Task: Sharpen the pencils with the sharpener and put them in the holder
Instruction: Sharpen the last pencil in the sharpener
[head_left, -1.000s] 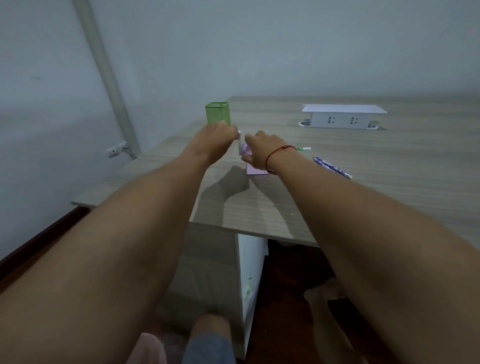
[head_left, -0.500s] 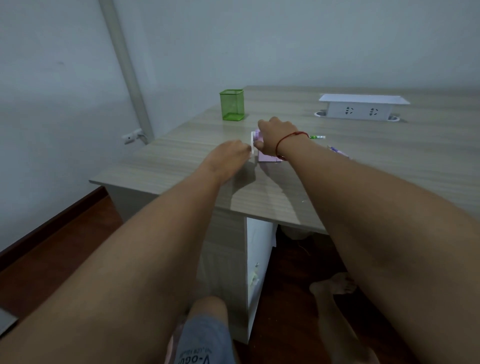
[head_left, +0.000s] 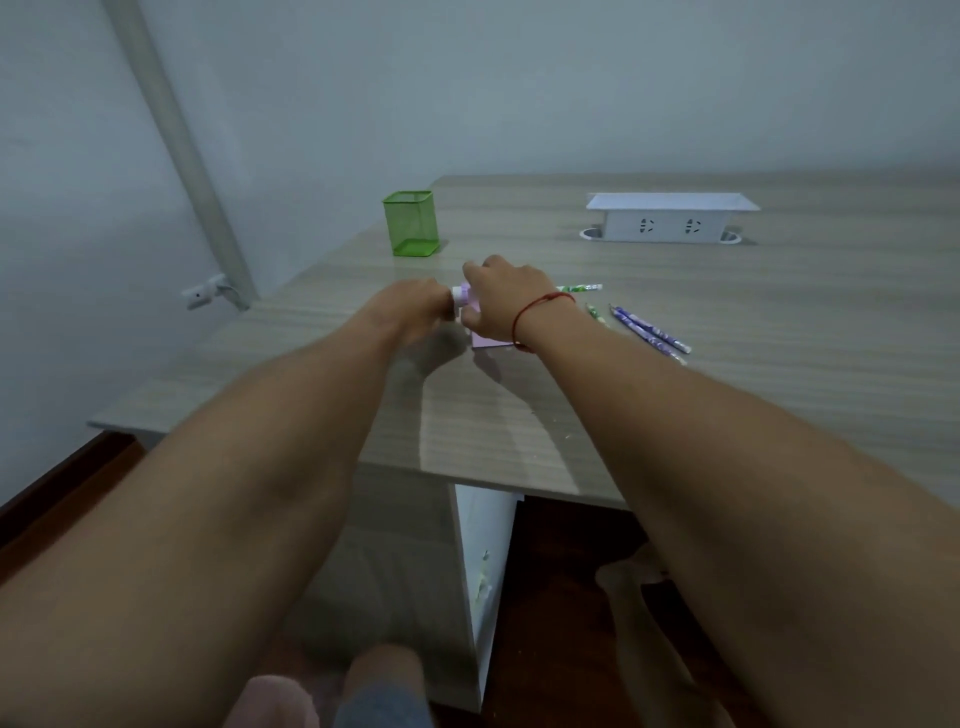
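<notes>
Right grip (head_left: 500, 304): fingers curled down over the top of the lilac-and-white plastic pencil sharpener (head_left: 485, 340) and closed on it, with the sharpener's base on the table. A thin red string bracelet (head_left: 540, 307) sits around this wrist.

Left grip (head_left: 411, 307): fingers curled, with the thumb side set against the sharpener's white round end, which shows in the narrow space between the two grips. The back of the hand hides the fingertips, so I cannot tell what this grip has hold of, or whether it is a pencil.

Both forearms reach out over the near edge of the pale wood-grain table (head_left: 519, 431).

Pencils on the table, all to the right of the right wrist:
- one green-patterned pencil (head_left: 581, 287), just beyond the wrist and pointing right
- one second green pencil (head_left: 595, 313), mostly hidden by the wrist
- two purple-patterned pencils (head_left: 650, 331), side by side and angled towards the near right

The square green mesh holder (head_left: 410, 224) stands upright beyond the left grip, near the table's left edge and well apart from the pencils.

A white pop-up socket box (head_left: 670, 217) stands farther back on the right.

Under the table there is a white cabinet panel (head_left: 485, 566) above a dark reddish floor (head_left: 561, 597)
</notes>
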